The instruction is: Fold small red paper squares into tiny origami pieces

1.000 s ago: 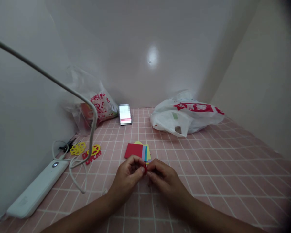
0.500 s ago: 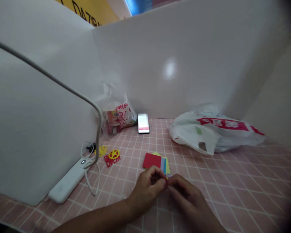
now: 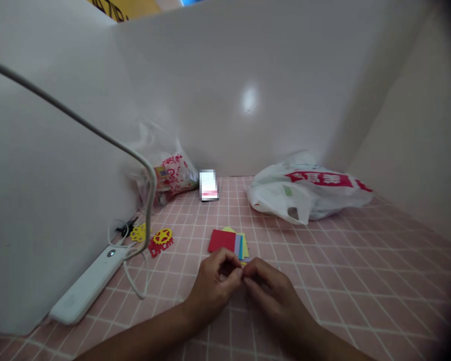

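Note:
My left hand [image 3: 216, 281] and my right hand [image 3: 272, 288] meet fingertip to fingertip low in the middle of the view. Both are closed in a pinch; whatever lies between the fingertips is too small to make out. Just beyond them a red card [image 3: 222, 240] lies over yellow, purple and blue cards [image 3: 241, 245], overlapping on the pink tiled surface. My left hand hides the near edge of these cards.
Yellow gear-like shapes [image 3: 162, 236] and red letter cutouts [image 3: 160, 247] lie left, near a white power strip [image 3: 86, 286]. A grey cable [image 3: 78, 119] arches over. Behind are a phone [image 3: 209, 185] and two plastic bags [image 3: 175, 173], [image 3: 308, 193].
The whole view has shifted, so the surroundings appear further left. My hands remain together, with the fingertips still pinched.

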`<state>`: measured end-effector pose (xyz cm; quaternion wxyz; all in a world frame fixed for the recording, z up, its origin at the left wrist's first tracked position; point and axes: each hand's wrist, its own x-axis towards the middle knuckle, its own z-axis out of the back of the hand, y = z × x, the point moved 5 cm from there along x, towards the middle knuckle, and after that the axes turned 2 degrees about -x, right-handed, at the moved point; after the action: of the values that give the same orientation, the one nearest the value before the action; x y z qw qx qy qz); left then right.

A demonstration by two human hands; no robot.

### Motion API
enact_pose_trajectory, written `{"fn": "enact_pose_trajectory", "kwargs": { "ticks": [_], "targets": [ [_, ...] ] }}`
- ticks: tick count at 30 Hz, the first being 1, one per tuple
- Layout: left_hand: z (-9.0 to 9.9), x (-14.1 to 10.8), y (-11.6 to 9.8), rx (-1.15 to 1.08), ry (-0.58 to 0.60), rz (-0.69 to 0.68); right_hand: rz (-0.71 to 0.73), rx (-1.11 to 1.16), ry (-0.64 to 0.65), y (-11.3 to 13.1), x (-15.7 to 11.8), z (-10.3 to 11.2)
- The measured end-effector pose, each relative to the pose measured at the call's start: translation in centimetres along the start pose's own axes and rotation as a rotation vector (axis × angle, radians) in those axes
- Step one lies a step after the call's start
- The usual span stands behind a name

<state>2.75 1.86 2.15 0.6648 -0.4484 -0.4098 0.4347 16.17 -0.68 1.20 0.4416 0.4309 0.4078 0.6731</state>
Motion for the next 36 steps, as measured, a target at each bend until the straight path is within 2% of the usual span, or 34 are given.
{"fn": "enact_pose_trajectory", "kwargs": {
  "ticks": [5,12,16,18,21,25,31,36],
  "targets": [
    [-0.1,-0.3,0.1,0.050,0.024,-0.051,0.010,-0.003,-0.024,-0.1,0.1,0.3],
    [0.4,0.0,0.6,-0.290,-0.021,0.078,-0.164,0.248,-0.066,-1.3,0.3,0.9],
    [-0.1,0.5,1.0,-0.393,0.099,0.197,-0.190,0.359,-0.040,-1.8,0.4,0.6],
    [-0.3,0.7,0.9,-0.429,0.152,0.203,-0.194,0.381,-0.018,-1.9,0.5,0.4],
    [-0.2,0.8,0.5,-0.379,0.131,0.135,-0.194,0.433,-0.011,-1.6,0.6,0.4],
    [0.3,0.7,0.2,-0.242,0.056,0.044,-0.180,0.439,-0.097,-1.2,0.5,1.1],
    [0.5,0.5,-0.7,-0.023,0.053,-0.155,-0.265,0.518,-0.008,-1.9,0.3,0.3],
    [0.2,0.5,-0.6,-0.003,0.078,-0.162,-0.357,0.628,-0.039,-2.8,0.4,0.0]
  ]
}}
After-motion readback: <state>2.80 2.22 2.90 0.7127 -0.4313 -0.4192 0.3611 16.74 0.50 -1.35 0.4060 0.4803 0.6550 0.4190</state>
